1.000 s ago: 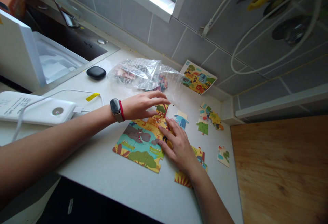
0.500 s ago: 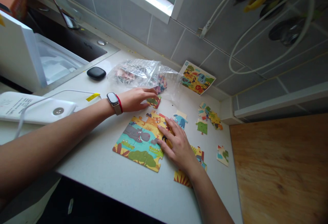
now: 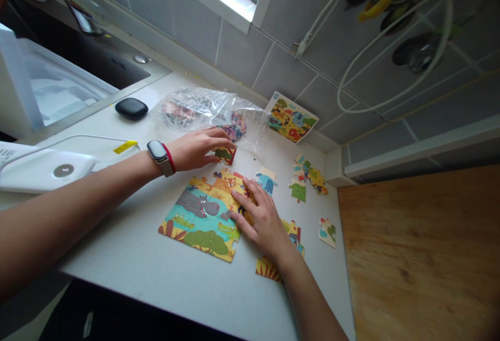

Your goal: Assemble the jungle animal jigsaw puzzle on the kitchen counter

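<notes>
On the bench (image 3: 133,273), the clear plastic bag (image 3: 203,109) with patterned pieces inside lies at twelve o'clock of the joined puzzle (image 3: 203,216), the left hand (image 3: 197,148) holding a green-and-red puzzle piece (image 3: 225,154) in a narrow grip between them, while the right hand (image 3: 260,216) rests loosely spread on the puzzle's three-o'clock side.

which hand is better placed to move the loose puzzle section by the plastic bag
Left, I'd say. The left hand has its fingers at the loose section, beside the plastic bag. The right hand is farther off, its fingers spread over the joined puzzle.
</notes>
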`<state>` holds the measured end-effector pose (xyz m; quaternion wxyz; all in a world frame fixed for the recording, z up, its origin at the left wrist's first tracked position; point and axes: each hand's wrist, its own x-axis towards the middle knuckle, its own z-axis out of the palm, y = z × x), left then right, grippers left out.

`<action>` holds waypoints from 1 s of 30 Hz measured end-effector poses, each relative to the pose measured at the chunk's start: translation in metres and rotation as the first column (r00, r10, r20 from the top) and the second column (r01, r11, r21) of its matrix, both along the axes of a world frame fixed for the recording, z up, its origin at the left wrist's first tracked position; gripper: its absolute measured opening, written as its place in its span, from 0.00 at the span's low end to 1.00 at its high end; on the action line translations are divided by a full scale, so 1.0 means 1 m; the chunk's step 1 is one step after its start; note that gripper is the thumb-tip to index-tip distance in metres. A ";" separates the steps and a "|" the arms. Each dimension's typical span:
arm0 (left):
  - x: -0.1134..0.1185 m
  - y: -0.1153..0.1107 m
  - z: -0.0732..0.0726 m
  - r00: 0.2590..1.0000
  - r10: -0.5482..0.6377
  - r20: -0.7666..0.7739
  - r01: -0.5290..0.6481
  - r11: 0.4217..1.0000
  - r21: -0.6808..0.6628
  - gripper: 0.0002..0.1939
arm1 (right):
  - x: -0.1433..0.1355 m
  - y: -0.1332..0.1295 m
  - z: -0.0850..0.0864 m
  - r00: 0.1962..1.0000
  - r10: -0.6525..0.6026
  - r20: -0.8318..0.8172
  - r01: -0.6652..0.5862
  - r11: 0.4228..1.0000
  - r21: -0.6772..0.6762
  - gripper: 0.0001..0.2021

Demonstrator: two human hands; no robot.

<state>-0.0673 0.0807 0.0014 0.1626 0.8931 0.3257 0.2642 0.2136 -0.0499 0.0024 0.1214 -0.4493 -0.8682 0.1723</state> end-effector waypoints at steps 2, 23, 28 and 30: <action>0.001 -0.001 0.000 1.000 -0.002 0.000 0.002 1.000 -0.002 0.17 | 0.000 0.000 0.001 1.000 -0.002 0.002 0.002 1.000 -0.004 0.23; 0.015 -0.012 0.012 0.964 0.015 0.266 -0.028 0.999 0.045 0.12 | 0.035 0.015 0.016 0.948 -0.157 -0.278 0.196 0.973 0.118 0.17; 0.023 -0.020 0.014 0.957 -0.016 0.290 0.025 0.999 -0.026 0.11 | 0.074 0.021 0.034 0.844 -0.379 -0.380 0.441 0.893 0.091 0.13; 0.030 -0.028 0.014 0.947 -0.042 0.317 0.069 0.995 -0.074 0.10 | 0.081 0.020 0.033 0.774 -0.448 -0.447 0.492 0.870 -0.019 0.13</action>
